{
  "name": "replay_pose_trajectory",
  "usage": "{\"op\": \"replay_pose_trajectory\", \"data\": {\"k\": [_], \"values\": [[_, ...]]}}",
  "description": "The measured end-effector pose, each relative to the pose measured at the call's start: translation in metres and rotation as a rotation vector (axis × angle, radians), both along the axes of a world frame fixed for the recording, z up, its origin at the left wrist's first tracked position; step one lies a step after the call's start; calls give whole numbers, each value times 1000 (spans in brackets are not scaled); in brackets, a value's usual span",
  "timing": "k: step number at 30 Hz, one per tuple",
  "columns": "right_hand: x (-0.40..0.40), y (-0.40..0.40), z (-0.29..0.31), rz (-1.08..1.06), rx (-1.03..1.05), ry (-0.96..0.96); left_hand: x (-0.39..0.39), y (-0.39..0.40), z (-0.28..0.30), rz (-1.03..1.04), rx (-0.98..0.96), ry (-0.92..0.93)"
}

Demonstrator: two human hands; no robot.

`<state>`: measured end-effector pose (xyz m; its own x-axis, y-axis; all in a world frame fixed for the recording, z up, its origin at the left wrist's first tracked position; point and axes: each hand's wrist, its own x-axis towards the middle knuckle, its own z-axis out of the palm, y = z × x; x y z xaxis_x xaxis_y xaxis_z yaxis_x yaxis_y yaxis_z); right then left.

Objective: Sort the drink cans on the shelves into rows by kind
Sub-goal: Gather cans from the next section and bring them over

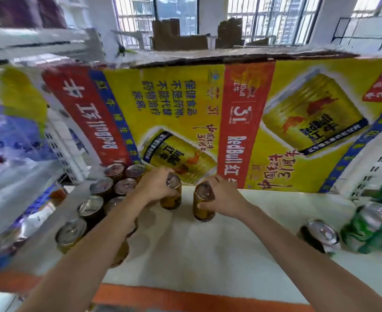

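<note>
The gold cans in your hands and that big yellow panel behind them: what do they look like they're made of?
Gold cans: likely thin metal, given the shiny silvery lids and glossy printed sides. Yellow panel: printed cardboard, matte, with a raw, frayed brown top edge. The left hand and right hand each grip one can.

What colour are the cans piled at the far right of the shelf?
Green with silver tops, clearest in the head view.

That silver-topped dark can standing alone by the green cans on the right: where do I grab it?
Grip the dark can round its upper body, just under the lid, coming from above and its left. It stands upright; the green cans crowd its right side, while the shelf to its left lies open.
</note>
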<state>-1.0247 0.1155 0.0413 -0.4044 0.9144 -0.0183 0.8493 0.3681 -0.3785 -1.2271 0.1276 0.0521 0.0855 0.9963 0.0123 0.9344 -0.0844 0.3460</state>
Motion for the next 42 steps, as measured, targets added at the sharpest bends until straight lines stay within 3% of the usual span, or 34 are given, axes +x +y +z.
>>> {"op": "replay_pose_trajectory", "data": {"k": [13, 27, 33, 42], "values": [[-54, 60, -19, -97, -78, 138, -36, 51, -5, -66, -17, 104], [-63, 69, -10, -55, -146, 63, -58, 49, -4, -323, -102, 107], [-64, 67, -12, -156, -165, 108, -52, 46, -5, -169, 0, 239], [-82, 62, -19, -307, -76, 136, -57, 44, -13, -95, 84, 108]]}}
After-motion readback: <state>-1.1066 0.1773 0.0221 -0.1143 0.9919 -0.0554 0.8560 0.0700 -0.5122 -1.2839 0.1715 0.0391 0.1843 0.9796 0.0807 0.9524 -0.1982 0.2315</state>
